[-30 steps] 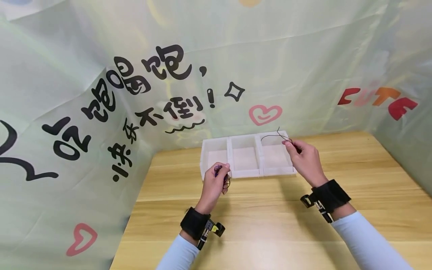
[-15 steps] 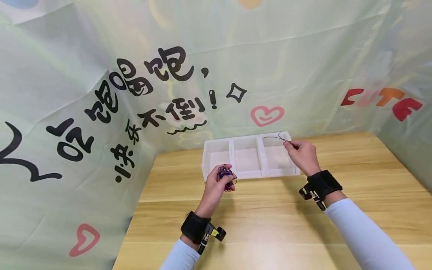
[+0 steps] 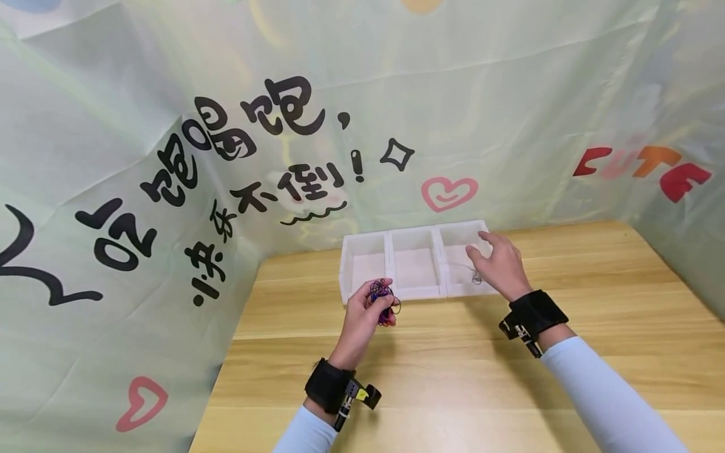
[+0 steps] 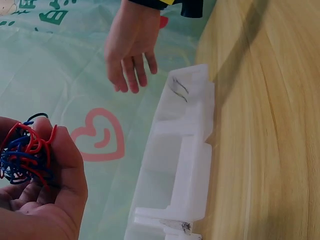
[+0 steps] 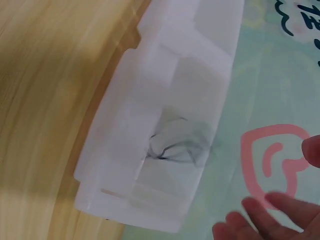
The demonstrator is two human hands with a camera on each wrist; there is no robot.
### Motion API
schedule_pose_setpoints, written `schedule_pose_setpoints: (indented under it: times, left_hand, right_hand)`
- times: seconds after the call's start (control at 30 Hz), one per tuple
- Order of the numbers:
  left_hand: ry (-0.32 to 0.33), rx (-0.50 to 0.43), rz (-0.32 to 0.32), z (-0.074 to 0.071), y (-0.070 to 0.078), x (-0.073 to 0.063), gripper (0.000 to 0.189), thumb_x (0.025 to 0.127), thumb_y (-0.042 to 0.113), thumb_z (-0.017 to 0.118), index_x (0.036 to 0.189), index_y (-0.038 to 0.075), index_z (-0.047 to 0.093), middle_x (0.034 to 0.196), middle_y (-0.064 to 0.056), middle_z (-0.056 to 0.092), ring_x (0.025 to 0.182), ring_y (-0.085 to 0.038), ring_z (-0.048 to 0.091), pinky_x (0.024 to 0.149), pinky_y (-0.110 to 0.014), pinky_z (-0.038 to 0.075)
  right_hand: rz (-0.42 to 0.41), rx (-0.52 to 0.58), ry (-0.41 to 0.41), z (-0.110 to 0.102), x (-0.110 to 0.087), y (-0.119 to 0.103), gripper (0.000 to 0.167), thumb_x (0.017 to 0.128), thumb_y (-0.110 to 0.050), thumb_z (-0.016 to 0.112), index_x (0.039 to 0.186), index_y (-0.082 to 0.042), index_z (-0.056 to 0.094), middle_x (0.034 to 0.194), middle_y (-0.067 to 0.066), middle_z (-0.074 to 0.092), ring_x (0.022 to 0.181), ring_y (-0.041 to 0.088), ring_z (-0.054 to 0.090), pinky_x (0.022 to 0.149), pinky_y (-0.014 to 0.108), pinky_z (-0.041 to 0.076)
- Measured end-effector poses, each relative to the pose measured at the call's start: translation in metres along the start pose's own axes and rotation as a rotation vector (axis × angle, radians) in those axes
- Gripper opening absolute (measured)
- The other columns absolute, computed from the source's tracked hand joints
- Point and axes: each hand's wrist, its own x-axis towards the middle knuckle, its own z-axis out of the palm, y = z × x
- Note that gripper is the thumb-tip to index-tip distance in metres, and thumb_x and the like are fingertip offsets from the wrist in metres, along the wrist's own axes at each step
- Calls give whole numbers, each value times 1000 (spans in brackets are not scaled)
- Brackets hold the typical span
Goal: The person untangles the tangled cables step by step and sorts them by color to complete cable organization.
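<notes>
A tangled bundle of thin wires (image 3: 382, 305), with red, blue and dark strands in the left wrist view, is held in my left hand (image 3: 358, 321), thumb across it. That hand is just in front of the white three-compartment box (image 3: 416, 291). Over the right compartment is my right hand (image 3: 503, 267), its fingers spread and nothing between them. Beneath it a dark thin wire (image 5: 172, 150), loosely looped and blurred, appears within the right compartment. The left and middle compartments show bare floors.
The box stands on a wooden table (image 3: 430, 371) against a pale green printed cloth (image 3: 527, 119), which rises behind and at both sides. Black wrist straps (image 3: 538, 311) with small cameras sit on both wrists.
My right hand has let go of the dark wire, which has dropped into the right compartment. My left hand has turned, so more of the wire bundle shows.
</notes>
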Motion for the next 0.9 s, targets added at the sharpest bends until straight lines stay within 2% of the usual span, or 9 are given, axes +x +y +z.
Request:
schedule_pose_setpoints:
  times: [0.23,0.37,0.5,0.57,0.7,0.9]
  left_hand:
    - [3,-19,2,3,1,0,32,100,15,61,131,5,60,93,-11,68,64,-15,61,60,-27,55]
    - [7,-26,-3,5,1,-1,31,102,19,59,130,4,61,89,-9,67,62,-15,62,59,-27,55]
    - [7,-24,-9,7,0,-1,31,103,24,58,128,6,62,87,-8,66,61,-15,62,58,-27,55]
    - [2,-27,-10,7,0,-1,31,104,26,57,127,6,63,85,-8,64,60,-15,61,58,-28,55]
    - [-13,-28,-4,8,1,-2,36,106,29,54,127,1,62,81,-6,59,59,-14,58,56,-26,54]
    - [-25,-28,-6,10,1,-3,43,107,34,51,128,-2,60,77,-3,53,58,-12,53,54,-26,53]
  right_hand:
    - [-54,43,22,-1,-6,-7,41,102,-25,59,130,5,62,119,25,65,110,39,60,93,52,45]
    - [-105,65,19,0,-13,-13,34,102,-22,60,124,2,68,106,18,70,98,32,64,83,39,48]
    - [-173,93,-11,2,-22,-26,29,102,-21,61,119,0,71,100,13,72,92,26,65,76,27,50]
    - [-200,101,-30,4,-27,-32,27,102,-21,62,117,-2,72,99,10,73,90,23,66,76,27,51]
    - [-246,111,-67,10,-36,-44,22,100,-19,65,114,-4,74,98,5,74,86,19,67,78,34,53]
    - [-266,147,-140,16,-48,-58,19,99,-17,66,113,-6,74,98,3,74,81,15,67,71,31,55]
